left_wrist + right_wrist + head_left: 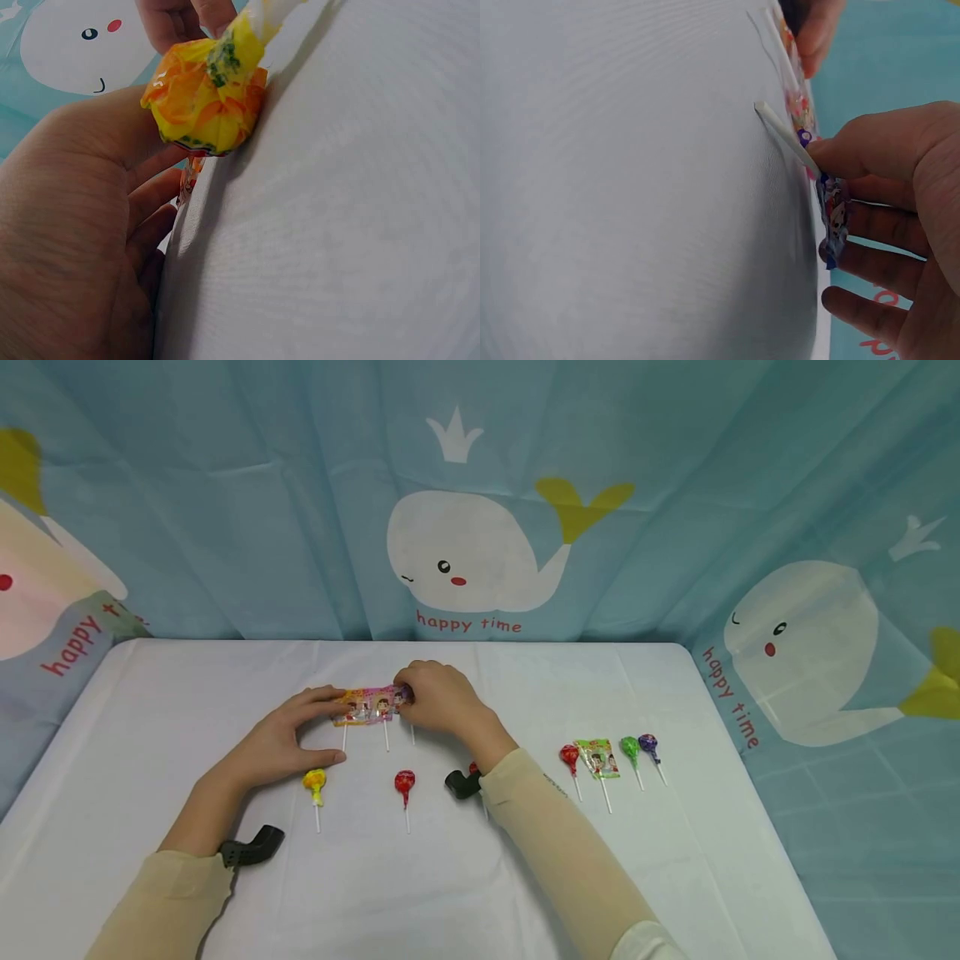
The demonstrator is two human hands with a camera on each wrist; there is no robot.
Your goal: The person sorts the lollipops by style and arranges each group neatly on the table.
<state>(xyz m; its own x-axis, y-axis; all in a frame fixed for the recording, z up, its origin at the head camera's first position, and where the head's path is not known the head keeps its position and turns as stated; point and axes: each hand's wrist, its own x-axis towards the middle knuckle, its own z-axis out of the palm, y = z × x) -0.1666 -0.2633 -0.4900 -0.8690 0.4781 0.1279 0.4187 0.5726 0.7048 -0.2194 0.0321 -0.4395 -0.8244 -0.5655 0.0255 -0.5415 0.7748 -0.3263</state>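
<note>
At the far middle of the white table, flat-wrapped lollipops lie side by side: an orange one (349,710), a pink one (382,704) and a purple one (834,214). My right hand (442,697) pinches the purple lollipop between thumb and fingers, its white stick pointing toward me. The fingertips of my left hand (288,739) rest on the orange wrapper, with the thumb spread away from them. Just below that thumb lies a yellow ball lollipop (315,782), which looms large in the left wrist view. A red ball lollipop (405,783) lies nearer to me than the row.
On the right lie a red lollipop (570,756), a flat green-wrapped one (597,758), a green ball one (630,747) and a purple ball one (648,743). Another red lollipop (473,768) is mostly hidden by the right wrist. A blue whale-print curtain (300,552) stands behind the table (300,902).
</note>
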